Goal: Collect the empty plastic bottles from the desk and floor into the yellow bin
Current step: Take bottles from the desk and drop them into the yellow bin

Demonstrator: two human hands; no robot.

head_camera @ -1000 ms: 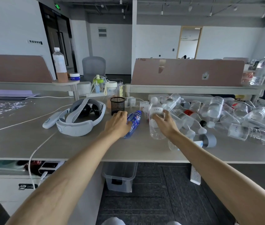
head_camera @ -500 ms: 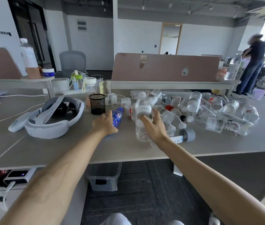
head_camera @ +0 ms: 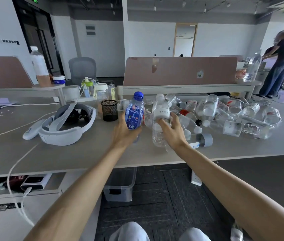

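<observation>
My left hand [head_camera: 123, 132] grips a small blue-labelled bottle [head_camera: 134, 111] with a blue cap, lifted upright above the grey desk [head_camera: 85, 153]. Just to its right, my right hand [head_camera: 171, 130] holds a clear bottle with a white label [head_camera: 160, 119], also upright and raised from the desk. A heap of several clear empty bottles [head_camera: 224, 117] lies on the desk to the right of both hands. No yellow bin is in view.
A white headset [head_camera: 66, 124] and a black mesh cup [head_camera: 109, 110] sit left of my hands, with cables trailing off the desk edge. Jars stand behind them. A clear plastic box [head_camera: 120, 185] is under the desk. A person [head_camera: 277, 65] stands at far right.
Both hands have lifted their bottles off the desk. The blue bottle went from lying flat to upright in my left hand. The view shifted right.
</observation>
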